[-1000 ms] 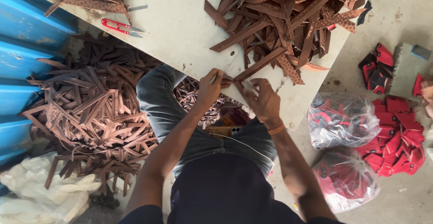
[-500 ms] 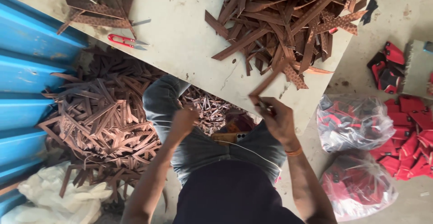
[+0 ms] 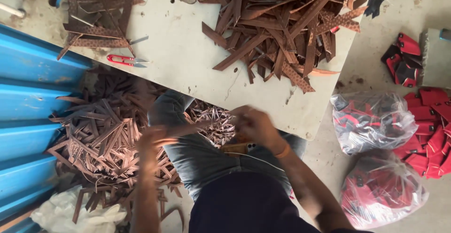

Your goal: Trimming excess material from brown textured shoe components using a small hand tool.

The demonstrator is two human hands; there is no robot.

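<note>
My left hand (image 3: 152, 143) is blurred low on the left, over my left knee, shut on a long brown leather strip (image 3: 185, 129) that points right toward my other hand. It hovers at the edge of a big heap of brown strips on the floor (image 3: 101, 139). My right hand (image 3: 256, 125) is blurred too, with fingers curled, just below the near edge of the pale table (image 3: 188, 68). Whether it grips anything is unclear. A pile of brown strips (image 3: 282, 31) lies on the table beyond it.
Red thread snips (image 3: 124, 60) and a smaller stack of strips (image 3: 94, 26) lie at the table's left end. A phone (image 3: 237, 147) rests on my lap. Blue corrugated sheet (image 3: 33, 106) is on the left. Two plastic bags of red pieces (image 3: 371, 120) (image 3: 383, 190) sit on the right.
Both hands have come down from the table edge toward my lap. The left hand has swung left and down with a strip toward the floor heap.
</note>
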